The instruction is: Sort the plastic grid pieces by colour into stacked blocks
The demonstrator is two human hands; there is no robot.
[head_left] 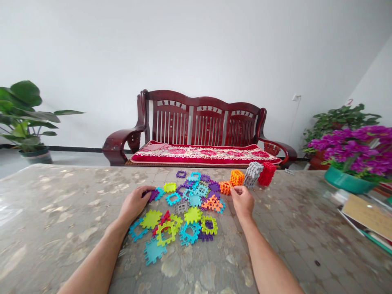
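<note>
Interlocking plastic tiles (194,200) with notched edges are spread in a loose, overlapping heap on the table (61,237), between the two hands. The left hand (134,204) is rested at the left side of the heap, its fingers placed at a purple tile (152,196); whether that tile is gripped cannot be told. By the right hand (244,201), a low group of orange tiles (225,188) is touched at its right edge; thumb and forefinger are held close together, but a firm clamp on it cannot be made out. Just behind, an orange stack (237,177), a grey stack (253,174) and a red stack (267,174) are lined up. In the near part of the heap, a lime-green tile (151,219) is laid beside a red tile (162,221), and a turquoise tile (154,250) is placed nearest the camera. Magenta flowers (361,149) are set at the table's right side.
</note>
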